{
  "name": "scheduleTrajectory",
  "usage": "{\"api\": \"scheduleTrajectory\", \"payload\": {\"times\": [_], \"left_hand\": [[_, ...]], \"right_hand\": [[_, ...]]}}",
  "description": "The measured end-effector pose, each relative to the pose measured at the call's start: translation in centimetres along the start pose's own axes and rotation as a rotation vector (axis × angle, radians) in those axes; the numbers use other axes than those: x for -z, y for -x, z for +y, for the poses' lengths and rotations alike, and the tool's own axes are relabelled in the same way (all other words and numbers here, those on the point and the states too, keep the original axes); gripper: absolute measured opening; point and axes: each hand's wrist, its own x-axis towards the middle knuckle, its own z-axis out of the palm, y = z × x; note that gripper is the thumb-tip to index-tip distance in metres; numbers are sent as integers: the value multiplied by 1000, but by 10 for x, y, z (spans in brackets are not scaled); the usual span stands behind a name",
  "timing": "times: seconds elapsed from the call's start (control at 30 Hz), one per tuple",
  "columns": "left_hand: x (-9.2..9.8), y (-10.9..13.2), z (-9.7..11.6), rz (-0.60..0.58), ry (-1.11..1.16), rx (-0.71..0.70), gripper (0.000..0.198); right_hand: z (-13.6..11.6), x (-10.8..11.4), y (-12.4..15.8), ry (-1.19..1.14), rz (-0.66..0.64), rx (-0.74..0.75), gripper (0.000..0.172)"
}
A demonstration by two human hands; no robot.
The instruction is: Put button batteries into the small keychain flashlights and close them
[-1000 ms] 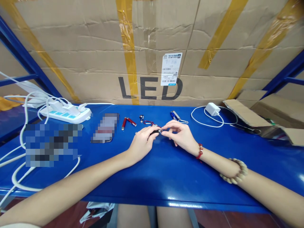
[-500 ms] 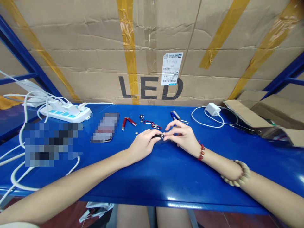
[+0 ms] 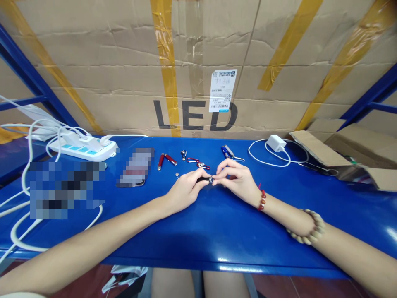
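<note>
My left hand (image 3: 182, 191) is closed around a small black flashlight (image 3: 203, 179) with a silver end, held above the blue table. Thumb and fingertips of my right hand (image 3: 235, 180) pinch at that silver end; whether a tiny part sits between them is too small to tell. Just beyond the hands lie red carabiner clips (image 3: 192, 160), a small silver disc (image 3: 177, 174) and a small black-and-silver piece (image 3: 183, 155). Two red tubes (image 3: 165, 160) lie to their left. Behind my right hand is a blue tube (image 3: 225, 152) beside a silver one with a clip (image 3: 238, 159).
On the left stand a white power strip (image 3: 83, 149) with tangled cables and a blurred phone-like object (image 3: 135, 167). A white charger (image 3: 276, 143) with its cord, scissors-like metal (image 3: 322, 169) and an open carton (image 3: 366, 142) are right. A large cardboard box (image 3: 124, 82) walls the back.
The silver end of the flashlight has turned slightly toward me between my fingers. Both hands keep their grip; the whole view has shifted a little.
</note>
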Motion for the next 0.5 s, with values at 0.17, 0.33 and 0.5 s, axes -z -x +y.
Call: {"api": "scheduleTrajectory", "payload": {"times": [0.17, 0.33, 0.5], "left_hand": [[1, 0, 1, -5, 14, 29, 11], [1, 0, 1, -19, 10, -15, 12], [-1, 1, -2, 3, -1, -51, 11]], "right_hand": [[-2, -1, 0, -27, -28, -56, 22], [-1, -2, 0, -107, -84, -180, 26], [-2, -2, 1, -160, -124, -271, 26]]}}
